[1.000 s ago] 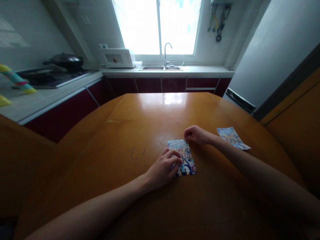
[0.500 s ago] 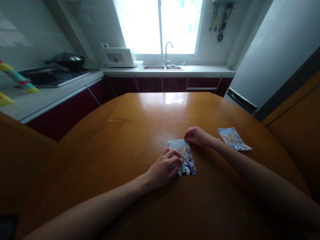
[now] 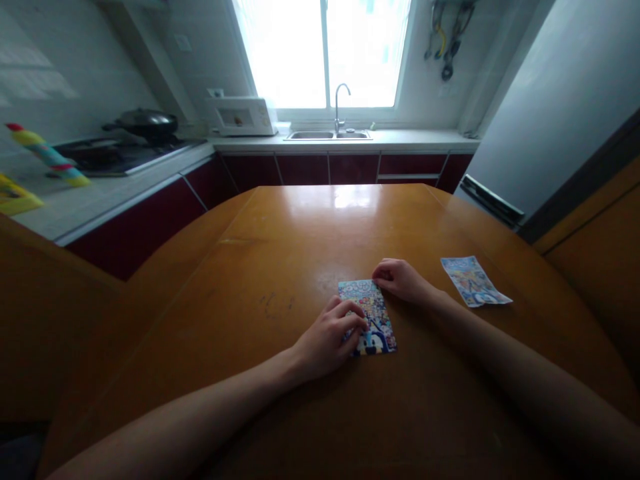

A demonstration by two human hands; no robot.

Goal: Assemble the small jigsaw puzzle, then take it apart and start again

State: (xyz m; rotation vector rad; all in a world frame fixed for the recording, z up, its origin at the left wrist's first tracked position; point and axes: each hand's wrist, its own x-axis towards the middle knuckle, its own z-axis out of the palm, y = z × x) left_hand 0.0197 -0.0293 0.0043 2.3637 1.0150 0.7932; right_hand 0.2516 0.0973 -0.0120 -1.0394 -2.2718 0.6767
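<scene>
The printed card, flat on the tabletop, seems light, bendable; best held by edges. Left hand rests on it, half open; right hand curls at 1 corner, pinch unclear.

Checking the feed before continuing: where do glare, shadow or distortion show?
Head view: window blown out white, glare on the table toward its far end; head view: near end dim, fine print on the nearer card unreadable; head view: fridge slanted at right, apparently lens distortion.
</scene>
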